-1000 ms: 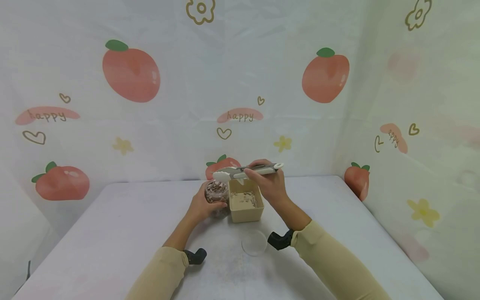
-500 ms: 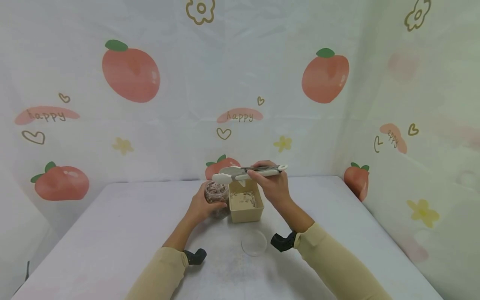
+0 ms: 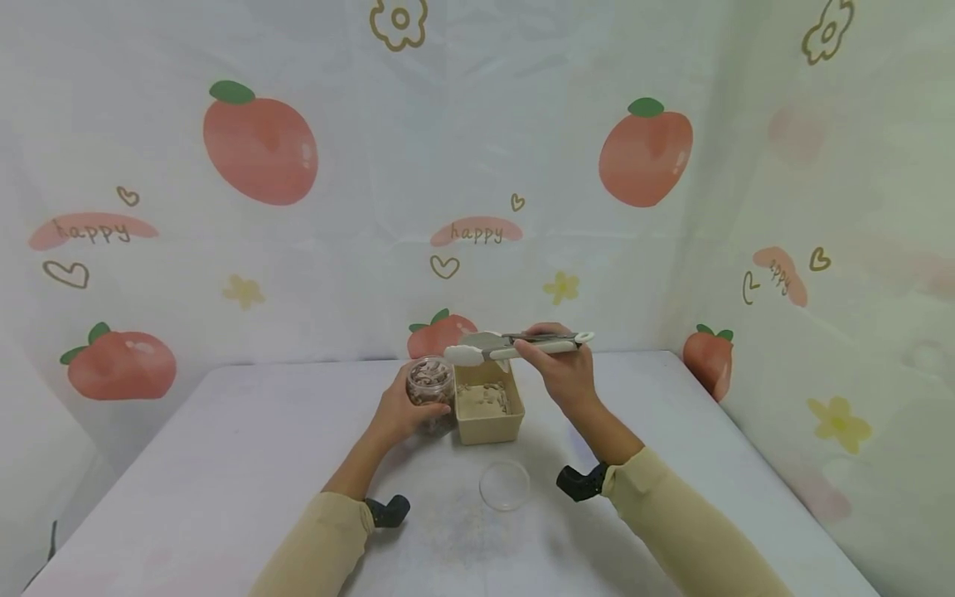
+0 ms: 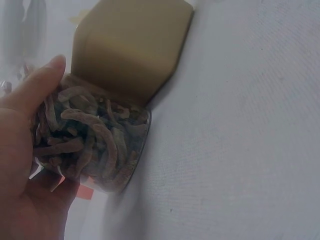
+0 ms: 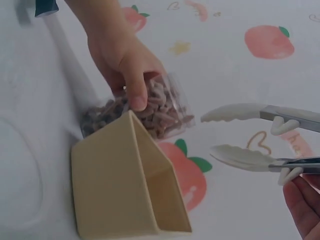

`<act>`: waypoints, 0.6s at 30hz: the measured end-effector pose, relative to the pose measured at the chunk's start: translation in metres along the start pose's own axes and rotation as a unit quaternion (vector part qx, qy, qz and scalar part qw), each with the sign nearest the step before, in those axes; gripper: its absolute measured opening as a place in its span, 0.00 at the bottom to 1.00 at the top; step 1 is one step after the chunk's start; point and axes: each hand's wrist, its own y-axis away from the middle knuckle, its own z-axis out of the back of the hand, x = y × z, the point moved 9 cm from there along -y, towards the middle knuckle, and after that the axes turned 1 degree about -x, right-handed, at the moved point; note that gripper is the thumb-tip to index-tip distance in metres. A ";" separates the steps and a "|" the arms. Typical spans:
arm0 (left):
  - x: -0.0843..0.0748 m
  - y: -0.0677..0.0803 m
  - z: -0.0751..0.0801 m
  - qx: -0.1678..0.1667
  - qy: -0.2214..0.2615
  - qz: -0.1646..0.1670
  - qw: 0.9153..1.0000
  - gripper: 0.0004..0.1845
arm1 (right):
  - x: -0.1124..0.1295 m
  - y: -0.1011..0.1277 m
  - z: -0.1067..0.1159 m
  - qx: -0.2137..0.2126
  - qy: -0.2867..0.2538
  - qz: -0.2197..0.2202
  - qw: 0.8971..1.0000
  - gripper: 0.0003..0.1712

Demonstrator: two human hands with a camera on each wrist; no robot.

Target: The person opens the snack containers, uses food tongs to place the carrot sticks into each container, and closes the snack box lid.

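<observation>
My left hand [image 3: 395,410] grips a clear jar [image 4: 92,135] packed with brownish-grey, stick-like dried pieces. The jar stands on the table, touching the left side of a beige square box [image 3: 488,429]. Small pieces [image 3: 485,398] lie scattered on the box's floor. With my right hand [image 3: 565,377] I hold white-and-grey tongs [image 3: 515,346] roughly level above the back of the box. In the right wrist view the tongs' two tips [image 5: 242,155] stand apart with nothing between them. Only some fingers of the right hand [image 5: 305,202] show there.
A clear round lid [image 3: 504,486] lies flat on the white table [image 3: 246,481] in front of the box. Behind the table hangs a white backdrop [image 3: 358,166] printed with fruit, and it continues along the right side.
My right hand and the tongs have shifted to the right, drawing the tips away from above the jar. The left hand, jar and box have stayed in place.
</observation>
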 end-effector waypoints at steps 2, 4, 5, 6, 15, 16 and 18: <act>0.000 0.000 0.000 0.002 0.001 -0.003 1.000 0.55 | -0.005 0.001 0.004 -0.003 0.006 -0.006 1.000 0.15; -0.001 -0.001 0.000 0.003 0.002 -0.006 1.000 0.54 | -0.010 0.003 0.007 -0.004 0.007 -0.012 1.000 0.15; -0.001 -0.001 0.000 0.003 0.001 -0.007 1.000 0.54 | -0.012 0.004 0.009 -0.004 0.011 -0.013 1.000 0.15; -0.002 -0.001 0.000 0.003 0.000 -0.009 1.000 0.55 | -0.014 0.005 0.010 -0.003 0.008 -0.015 1.000 0.15; -0.002 0.000 0.002 -0.005 -0.002 -0.011 1.000 0.55 | -0.039 0.018 0.022 -0.007 -0.015 -0.058 0.998 0.17; -0.001 0.000 0.002 -0.006 -0.003 -0.012 1.000 0.55 | -0.042 0.019 0.023 -0.007 -0.024 -0.069 0.997 0.17; -0.001 0.000 0.002 -0.007 -0.003 -0.011 1.000 0.55 | -0.048 0.023 0.026 -0.011 -0.041 -0.083 0.996 0.18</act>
